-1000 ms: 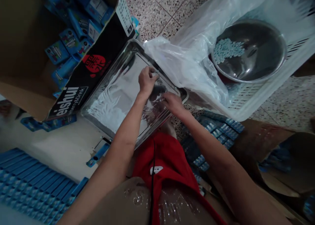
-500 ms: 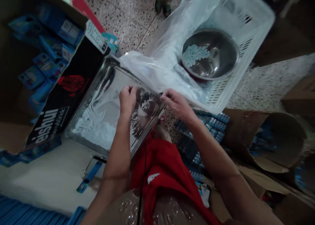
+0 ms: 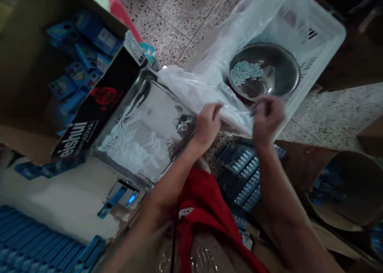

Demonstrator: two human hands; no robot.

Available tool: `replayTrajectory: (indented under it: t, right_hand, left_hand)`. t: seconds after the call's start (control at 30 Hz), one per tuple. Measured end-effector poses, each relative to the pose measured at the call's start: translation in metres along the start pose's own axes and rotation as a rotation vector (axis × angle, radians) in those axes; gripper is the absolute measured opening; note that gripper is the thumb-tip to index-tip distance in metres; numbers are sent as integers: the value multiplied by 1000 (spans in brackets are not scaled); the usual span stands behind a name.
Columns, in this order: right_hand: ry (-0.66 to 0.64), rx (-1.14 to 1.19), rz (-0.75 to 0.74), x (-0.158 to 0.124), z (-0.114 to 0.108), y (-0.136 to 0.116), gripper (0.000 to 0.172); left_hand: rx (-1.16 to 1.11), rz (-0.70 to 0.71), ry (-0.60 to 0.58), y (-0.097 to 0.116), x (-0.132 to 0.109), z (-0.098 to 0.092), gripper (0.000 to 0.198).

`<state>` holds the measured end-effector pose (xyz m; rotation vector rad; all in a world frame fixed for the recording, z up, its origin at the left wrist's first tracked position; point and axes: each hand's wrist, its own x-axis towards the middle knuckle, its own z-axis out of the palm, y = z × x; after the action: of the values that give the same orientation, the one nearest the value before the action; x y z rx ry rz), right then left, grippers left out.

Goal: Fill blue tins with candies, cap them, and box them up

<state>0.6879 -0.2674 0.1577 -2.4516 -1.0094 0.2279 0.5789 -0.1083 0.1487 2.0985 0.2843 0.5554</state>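
My left hand (image 3: 208, 123) is closed, its fingers curled together, above the near edge of a clear plastic sheet (image 3: 191, 83), beside the right end of the metal tray (image 3: 119, 171). My right hand (image 3: 268, 117) is also closed and smeared by motion, at the near side of the white crate (image 3: 324, 52), just below the bowl's rim. What either hand pinches, if anything, cannot be made out. The shiny tray shows whitish streaks across its bottom. Inside the crate, a steel bowl (image 3: 281, 71) holds a small heap of pale blue pellets (image 3: 245, 71).
An open carton (image 3: 109, 97) with blue packets (image 3: 77, 73) stands left of the tray. Blue packs (image 3: 38, 241) lie in a row at the lower left, near a phone-like device with a lit screen (image 3: 131, 197). Blister-like packs (image 3: 247, 173) and open cartons (image 3: 299, 161) sit at right.
Both hands have moved right: the left from over the tray to the plastic's edge, the right from the tray's corner to the crate's near side. The view has shifted slightly.
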Motion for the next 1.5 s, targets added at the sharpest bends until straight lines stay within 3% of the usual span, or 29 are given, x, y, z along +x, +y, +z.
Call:
replayTrajectory:
  t: [0.1,0.17,0.23,0.33,0.5,0.6,0.7,0.77,0.83,0.9,0.97,1.07,1.27,1.4,1.43,1.5]
  right_hand:
    - [-116,-112,-88,14,28,-44,32]
    - [-209,-205,-140,22,48,-72,31]
    - [-302,-318,-165,25,64,-92,31]
    - [-403,-438,-200,25,79,-103,36]
    - [-485,-579,-292,36,96,-96,40]
    - [-484,-528,-261,32,99,-106,34]
    - [-422,-445,-192,18,85,-121,28]
    - [-283,-380,-147,5,59,-119,28]
    - [-79,-311,-91,-13,23,-99,34]
    - [153,-283,-31,-29,-10,-66,48]
    - [346,-301,-35,-33,-24,-33,65]
    - [311,-235,-33,-34,1,-24,55]
    - [11,-129,-411,-72,103,-127,29]
    - [-145,-151,-531,-71,142,-171,23]
    - [-181,-167,-557,-68,147,-177,23]
    - [-256,-207,-594,-62,154,-187,46]
  left_hand:
    - [129,-130,131,-14,-119,-73,24]
    - [198,-187,118,-26,-176,-110,25]
    - [240,-267,78,-39,-215,-136,25]
    - [285,-424,9,-53,-252,-158,21]
    - [274,-594,-5,-62,-292,-167,20]
    - [254,-561,71,-68,-301,-176,19]
    - [282,-536,155,-76,-300,-197,17]
    - [315,-566,207,-78,-298,-210,17]
    - [323,-628,213,-70,-302,-216,17]
    - [294,-695,168,-54,-313,-212,18]
    - [226,-738,99,-38,-325,-201,19]
    - [120,-775,61,-26,-341,-183,18]
    - [139,-853,78,-25,-383,-180,22]
    - [165,-960,194,-28,-430,-187,22]
    - [174,-987,233,-28,-443,-188,22]
    - [196,-1041,308,-27,-467,-187,23]
